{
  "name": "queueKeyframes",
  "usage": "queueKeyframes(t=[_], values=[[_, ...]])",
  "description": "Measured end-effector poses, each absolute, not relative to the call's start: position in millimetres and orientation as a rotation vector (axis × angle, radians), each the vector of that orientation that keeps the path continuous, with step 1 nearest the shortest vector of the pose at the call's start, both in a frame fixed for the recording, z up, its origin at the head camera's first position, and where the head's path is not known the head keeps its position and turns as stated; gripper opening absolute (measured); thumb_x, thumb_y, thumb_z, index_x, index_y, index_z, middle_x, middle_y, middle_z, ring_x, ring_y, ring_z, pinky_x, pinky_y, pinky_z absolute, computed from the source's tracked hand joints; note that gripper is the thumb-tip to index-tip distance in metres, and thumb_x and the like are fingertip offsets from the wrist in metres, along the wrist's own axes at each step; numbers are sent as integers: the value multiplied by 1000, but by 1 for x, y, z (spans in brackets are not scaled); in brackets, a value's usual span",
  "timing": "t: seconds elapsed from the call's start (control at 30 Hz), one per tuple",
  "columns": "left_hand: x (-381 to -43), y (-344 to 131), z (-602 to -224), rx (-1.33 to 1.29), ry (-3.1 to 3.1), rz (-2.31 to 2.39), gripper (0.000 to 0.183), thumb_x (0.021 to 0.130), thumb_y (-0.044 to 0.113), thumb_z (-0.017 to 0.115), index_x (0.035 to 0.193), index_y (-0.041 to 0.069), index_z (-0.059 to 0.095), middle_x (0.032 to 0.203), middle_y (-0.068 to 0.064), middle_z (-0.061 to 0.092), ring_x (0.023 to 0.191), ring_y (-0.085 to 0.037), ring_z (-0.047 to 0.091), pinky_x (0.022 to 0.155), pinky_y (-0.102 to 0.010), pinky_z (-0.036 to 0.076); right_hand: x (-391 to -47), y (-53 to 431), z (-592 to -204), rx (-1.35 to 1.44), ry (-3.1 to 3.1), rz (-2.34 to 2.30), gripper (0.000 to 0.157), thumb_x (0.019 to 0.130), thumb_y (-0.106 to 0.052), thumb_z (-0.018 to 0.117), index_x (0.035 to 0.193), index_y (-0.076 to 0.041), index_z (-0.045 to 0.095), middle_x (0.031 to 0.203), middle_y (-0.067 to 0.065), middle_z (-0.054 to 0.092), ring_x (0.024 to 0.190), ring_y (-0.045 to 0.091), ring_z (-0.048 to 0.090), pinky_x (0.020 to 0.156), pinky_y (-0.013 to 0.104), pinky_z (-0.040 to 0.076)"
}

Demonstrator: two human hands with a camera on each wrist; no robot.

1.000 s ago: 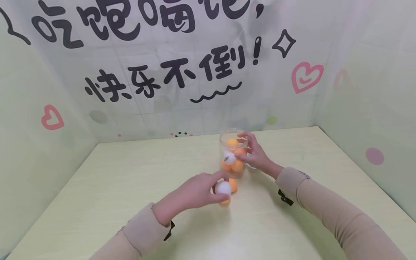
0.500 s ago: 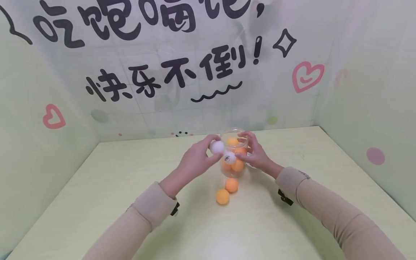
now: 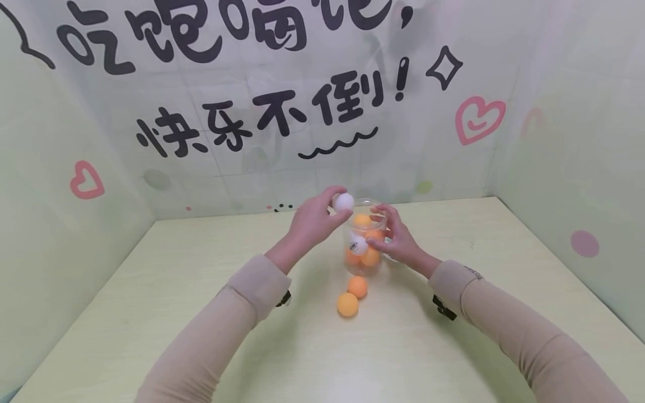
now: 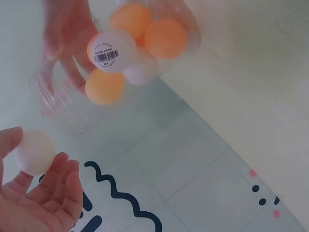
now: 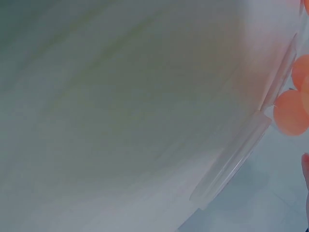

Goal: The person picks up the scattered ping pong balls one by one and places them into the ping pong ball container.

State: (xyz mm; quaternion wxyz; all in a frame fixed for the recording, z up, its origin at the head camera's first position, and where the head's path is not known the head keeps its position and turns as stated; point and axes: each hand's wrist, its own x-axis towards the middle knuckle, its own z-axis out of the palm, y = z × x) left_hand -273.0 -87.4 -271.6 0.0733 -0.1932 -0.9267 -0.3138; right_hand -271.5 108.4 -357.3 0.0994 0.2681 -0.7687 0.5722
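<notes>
Between the thumb and fingers of my left hand (image 3: 314, 219) is a white ping-pong ball (image 3: 345, 202), held at the upper left of a clear jar's rim. The clear plastic jar (image 3: 364, 271) stands upright and lidless, with several orange and white ping-pong balls inside. My right hand (image 3: 401, 239) grips the jar from its right side. In the left wrist view the pinched white ball (image 4: 35, 152) is apart from the jar's mouth (image 4: 67, 113). Two orange ping-pong balls, a nearer one (image 3: 347, 305) and a farther one (image 3: 358, 286), lie on the table in front of the jar.
A clear round lid (image 5: 231, 162) lies on the table beside the jar, mostly hidden by the right hand in the head view. The pale table (image 3: 201, 313) meets a printed back sheet (image 3: 242, 184) close behind the jar, with pale side walls left and right.
My left hand has lifted the white ball from beside the two orange balls up to the jar's rim. The right hand stays on the jar.
</notes>
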Motion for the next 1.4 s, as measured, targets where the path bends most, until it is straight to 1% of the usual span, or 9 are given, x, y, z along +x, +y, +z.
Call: queueKeyframes(t=[0.1,0.33,0.6,0.73,0.87,0.97,1.17,1.27,1.4], values=[[-277,-83,-271,-609,-2784,-922,45,86,31,59,129,19,49,109,-4,62,88,-19,57,66,-30,48,-272,109,-358,790,-2273,1696,67,79,10,61,131,10,20,134,32,29,124,48,34,95,60,35],[-284,-76,-274,-661,-2834,-907,48,87,30,60,131,19,47,119,-3,59,100,-21,55,83,-36,48,-271,109,-358,768,-2296,1708,66,80,8,60,132,8,20,135,31,29,125,46,34,96,59,35],[-286,-72,-274,-679,-2868,-833,52,87,31,61,135,20,44,125,-3,57,107,-22,55,86,-37,48,-275,110,-362,779,-2282,1661,66,79,10,60,131,7,21,134,30,31,124,46,35,94,58,37],[-287,-73,-275,-669,-2886,-803,54,87,31,61,137,21,41,121,-6,59,105,-24,57,82,-37,50,-285,113,-374,800,-2248,1666,65,79,10,61,131,3,22,135,27,33,124,44,37,94,57,38],[-287,-75,-277,-645,-2887,-787,55,88,30,61,138,21,39,119,-7,59,101,-22,58,79,-35,51,-291,116,-380,815,-2220,1695,65,78,9,61,131,1,23,136,27,32,125,43,36,95,57,37],[-286,-77,-277,-617,-2878,-797,52,88,29,60,135,19,42,117,-6,60,96,-20,59,76,-33,51,-291,116,-381,802,-2230,1712,66,79,8,61,131,0,22,137,25,32,127,41,35,97,56,37],[-274,-81,-279,-624,-2821,-837,30,86,27,62,110,11,53,94,-6,58,76,-19,53,61,-28,45,-292,116,-382,775,-2252,1719,66,80,6,62,131,-1,23,137,25,31,127,41,35,97,56,36],[-262,-81,-283,-697,-2827,-801,24,86,27,62,101,11,54,82,-4,55,67,-17,49,54,-25,40,-292,116,-382,780,-2245,1716,65,79,8,62,131,-1,23,137,26,31,127,41,35,96,57,37],[-248,-80,-292,-824,-2892,-681,16,87,26,60,94,13,57,69,1,54,57,-14,47,49,-23,38,-291,116,-380,781,-2235,1716,65,78,9,62,130,0,23,137,27,32,126,41,36,96,55,38]])
